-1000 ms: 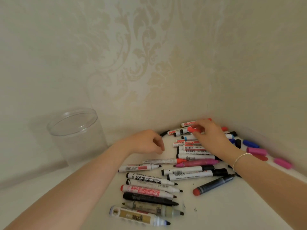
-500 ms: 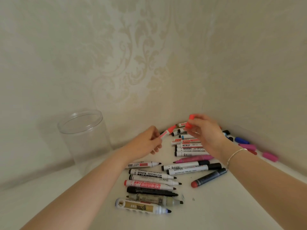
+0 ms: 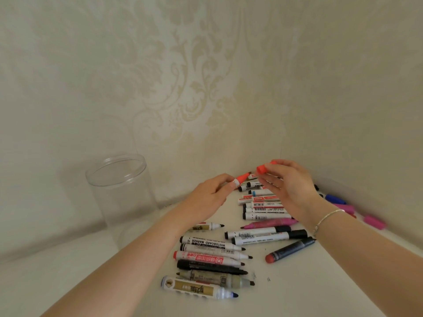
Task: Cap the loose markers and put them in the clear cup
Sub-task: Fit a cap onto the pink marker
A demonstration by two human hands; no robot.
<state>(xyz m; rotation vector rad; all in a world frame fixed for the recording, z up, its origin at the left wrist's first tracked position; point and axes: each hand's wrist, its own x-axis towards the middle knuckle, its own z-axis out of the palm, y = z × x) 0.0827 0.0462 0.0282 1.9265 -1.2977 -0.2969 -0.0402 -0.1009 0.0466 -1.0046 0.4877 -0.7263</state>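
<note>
Red-tipped white plastic marker (image 3: pixel 240 179), light, stiff and smooth, is pinched near its nib end by the left hand (image 3: pixel 209 197) above the table; the right hand (image 3: pixel 288 186) pinches a small red plastic cap (image 3: pixel 262 168) just beside the tip. Best gripped mid-barrel for pressing. The tall clear plastic cup (image 3: pixel 121 191) stands well left.

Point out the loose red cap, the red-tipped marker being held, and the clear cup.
Loose red plastic cap (image 3: pixel 261 169), head view, its open end.
Red-tipped white marker (image 3: pixel 242 178), head view, red nib section.
Clear plastic cup (image 3: pixel 137 193), head view, right wall.
</note>
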